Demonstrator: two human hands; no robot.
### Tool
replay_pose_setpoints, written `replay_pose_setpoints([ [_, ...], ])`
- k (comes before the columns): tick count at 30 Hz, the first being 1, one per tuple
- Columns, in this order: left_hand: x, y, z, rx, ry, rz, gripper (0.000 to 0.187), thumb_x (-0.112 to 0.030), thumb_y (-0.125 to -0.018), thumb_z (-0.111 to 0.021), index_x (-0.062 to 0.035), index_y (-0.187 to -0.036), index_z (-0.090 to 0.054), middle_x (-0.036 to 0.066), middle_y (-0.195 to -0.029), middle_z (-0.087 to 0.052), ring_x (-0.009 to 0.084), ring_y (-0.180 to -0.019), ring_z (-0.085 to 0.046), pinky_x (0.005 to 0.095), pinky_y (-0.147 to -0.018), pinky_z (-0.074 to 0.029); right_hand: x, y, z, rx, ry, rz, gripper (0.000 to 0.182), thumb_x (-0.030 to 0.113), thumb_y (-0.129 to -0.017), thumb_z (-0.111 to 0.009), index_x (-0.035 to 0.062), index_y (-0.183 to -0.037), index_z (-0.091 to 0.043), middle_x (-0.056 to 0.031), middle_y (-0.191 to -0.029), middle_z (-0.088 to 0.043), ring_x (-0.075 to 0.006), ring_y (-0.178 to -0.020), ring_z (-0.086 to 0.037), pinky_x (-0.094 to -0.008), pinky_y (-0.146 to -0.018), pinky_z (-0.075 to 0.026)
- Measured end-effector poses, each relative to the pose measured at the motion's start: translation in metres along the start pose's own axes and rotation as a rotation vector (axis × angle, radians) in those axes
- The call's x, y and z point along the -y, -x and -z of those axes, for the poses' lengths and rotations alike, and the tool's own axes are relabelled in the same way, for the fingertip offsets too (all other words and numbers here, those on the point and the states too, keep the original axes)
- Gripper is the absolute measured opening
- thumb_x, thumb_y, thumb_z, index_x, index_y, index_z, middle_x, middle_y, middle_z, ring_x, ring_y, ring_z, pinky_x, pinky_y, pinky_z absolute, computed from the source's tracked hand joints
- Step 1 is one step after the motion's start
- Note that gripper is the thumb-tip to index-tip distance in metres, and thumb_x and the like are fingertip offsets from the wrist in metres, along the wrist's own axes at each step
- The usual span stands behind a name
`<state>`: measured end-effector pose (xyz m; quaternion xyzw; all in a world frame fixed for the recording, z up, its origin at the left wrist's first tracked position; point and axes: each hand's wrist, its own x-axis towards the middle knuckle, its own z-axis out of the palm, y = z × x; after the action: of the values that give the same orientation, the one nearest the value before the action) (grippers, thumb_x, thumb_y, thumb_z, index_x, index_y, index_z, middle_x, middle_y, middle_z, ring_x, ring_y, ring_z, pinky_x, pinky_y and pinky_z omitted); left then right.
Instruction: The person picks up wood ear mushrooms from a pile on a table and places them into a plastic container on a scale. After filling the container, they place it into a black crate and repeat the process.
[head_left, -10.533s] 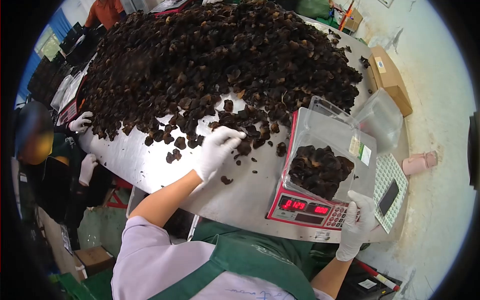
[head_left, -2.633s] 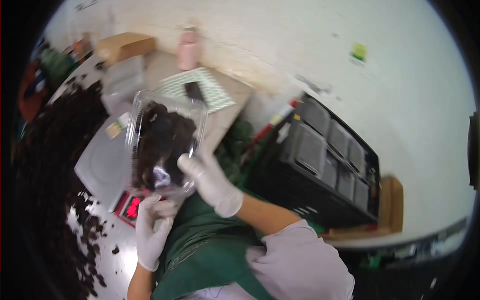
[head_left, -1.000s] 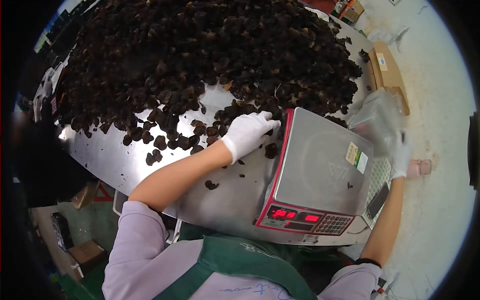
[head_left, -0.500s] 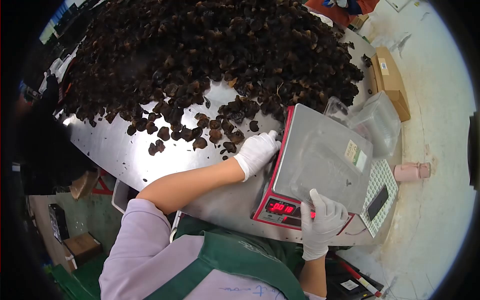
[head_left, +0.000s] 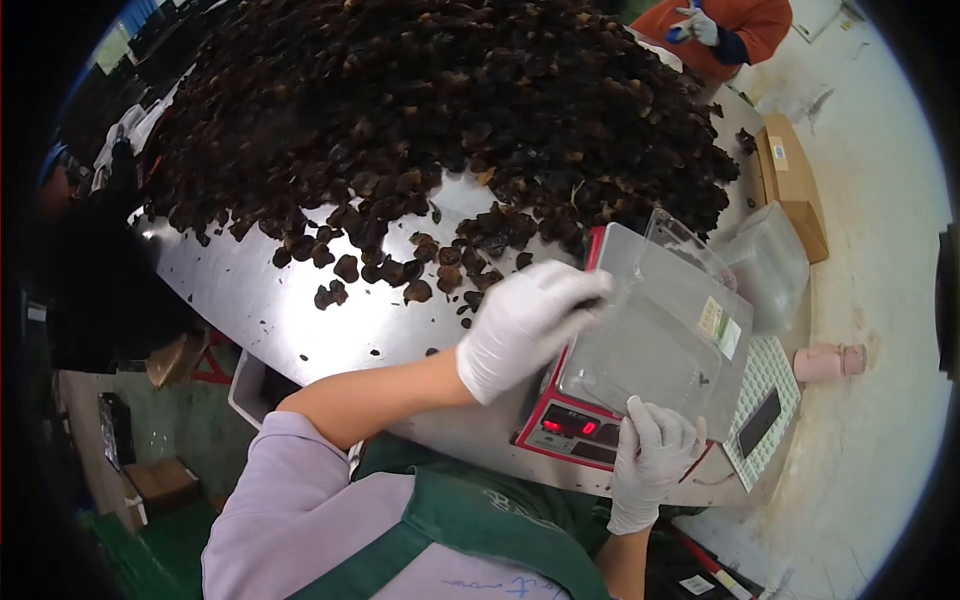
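My left hand (head_left: 525,325), in a white glove, is over the left edge of the red scale (head_left: 548,408), its fingers bent together; what they hold, if anything, is hidden. My right hand (head_left: 650,462), also gloved, pinches the near edge of a clear plastic tray (head_left: 650,340) with a label on it. The tray lies tilted over the scale's plate, and the red display reads 0. Beyond the scale, a large heap of dark brown, fungus-like pieces (head_left: 450,110) covers much of the metal table (head_left: 230,290), with loose pieces at its near side.
Clear containers (head_left: 768,265) stand right of the scale beside a cardboard box (head_left: 790,180). A phone (head_left: 759,423) lies on a patterned white-green sheet (head_left: 765,360), near a pink bottle (head_left: 830,363). A person in orange (head_left: 755,25) is at the far right, and a dark figure at left.
My left hand has risen from the table beside the scale to over its edge. The clear tray has shifted slightly under my right hand. The display changed to 0. The view has shifted a little.
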<state>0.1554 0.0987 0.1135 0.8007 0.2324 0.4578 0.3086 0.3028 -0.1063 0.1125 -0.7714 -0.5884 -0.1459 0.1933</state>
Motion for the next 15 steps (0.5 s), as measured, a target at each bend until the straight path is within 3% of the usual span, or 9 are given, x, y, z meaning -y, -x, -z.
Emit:
replay_pose_setpoints([
  [4, -0.032, -0.005, -0.019, 0.406, 0.011, -0.102, 0.040, -0.028, -0.086, -0.075, -0.0131, -0.122, -0.067, 0.009, -0.108, -0.069, 0.0291, -0.092, -0.067, 0.0369, -0.080, -0.055, 0.000, -0.001, 0.000, 0.006, 0.002, 0.020, 0.038, 0.018, -0.079, -0.080, 0.0241, -0.116, -0.070, 0.0069, -0.105, -0.063, -0.0183, -0.102, -0.057, -0.0509, -0.112, -0.028],
  [7, -0.006, -0.007, -0.019, 0.211, 0.076, -0.139, 0.042, -0.032, -0.084, -0.076, -0.0136, -0.121, -0.068, 0.008, -0.112, -0.068, 0.0293, -0.099, -0.065, 0.0399, -0.086, -0.053, -0.004, -0.002, 0.005, 0.040, 0.030, 0.014, 0.036, 0.024, -0.082, -0.078, 0.0235, -0.118, -0.069, 0.0053, -0.105, -0.063, -0.0203, -0.104, -0.057, -0.0527, -0.113, -0.027],
  [8, 0.016, -0.008, -0.019, 0.169, 0.037, -0.063, 0.038, -0.029, -0.083, -0.076, -0.0136, -0.117, -0.069, 0.007, -0.112, -0.069, 0.0294, -0.104, -0.063, 0.0420, -0.090, -0.051, -0.003, -0.002, 0.008, 0.032, 0.013, -0.001, 0.036, 0.028, -0.085, -0.075, 0.0232, -0.120, -0.068, 0.0043, -0.107, -0.063, -0.0217, -0.105, -0.057, -0.0537, -0.114, -0.026],
  [10, 0.072, -0.016, -0.014, 0.101, -0.288, 0.062, 0.031, -0.022, -0.081, -0.076, -0.0159, -0.112, -0.070, 0.007, -0.117, -0.068, 0.0310, -0.107, -0.061, 0.0424, -0.090, -0.051, -0.002, 0.000, 0.010, 0.026, -0.002, -0.030, 0.036, 0.033, -0.087, -0.073, 0.0228, -0.121, -0.067, 0.0033, -0.109, -0.062, -0.0230, -0.107, -0.056, -0.0548, -0.115, -0.025],
  [11, 0.089, -0.017, -0.009, 0.086, -0.478, 0.146, 0.038, -0.023, -0.081, -0.077, -0.0171, -0.117, -0.068, 0.012, -0.126, -0.063, 0.0353, -0.110, -0.059, 0.0449, -0.092, -0.050, -0.005, 0.001, 0.010, -0.007, 0.006, -0.041, 0.037, 0.036, -0.089, -0.070, 0.0222, -0.123, -0.066, 0.0027, -0.112, -0.062, -0.0239, -0.108, -0.056, -0.0555, -0.115, -0.025],
  [13, 0.132, -0.016, -0.006, 0.098, -0.727, 0.137, 0.053, -0.028, -0.078, -0.081, -0.0208, -0.128, -0.064, 0.017, -0.129, -0.059, 0.0391, -0.113, -0.057, 0.0464, -0.094, -0.050, -0.009, 0.002, 0.009, -0.045, 0.000, -0.063, 0.037, 0.039, -0.092, -0.067, 0.0208, -0.124, -0.066, 0.0012, -0.118, -0.060, -0.0257, -0.112, -0.055, -0.0576, -0.116, -0.024],
  [15, 0.157, -0.018, 0.001, 0.362, -0.642, 0.221, 0.047, -0.026, -0.080, -0.079, -0.0198, -0.125, -0.066, 0.013, -0.129, -0.060, 0.0341, -0.111, -0.061, 0.0430, -0.090, -0.053, -0.010, 0.000, 0.009, -0.059, -0.008, -0.068, 0.035, 0.037, -0.092, -0.067, 0.0206, -0.123, -0.067, 0.0011, -0.117, -0.060, -0.0259, -0.112, -0.055, -0.0582, -0.116, -0.024],
])
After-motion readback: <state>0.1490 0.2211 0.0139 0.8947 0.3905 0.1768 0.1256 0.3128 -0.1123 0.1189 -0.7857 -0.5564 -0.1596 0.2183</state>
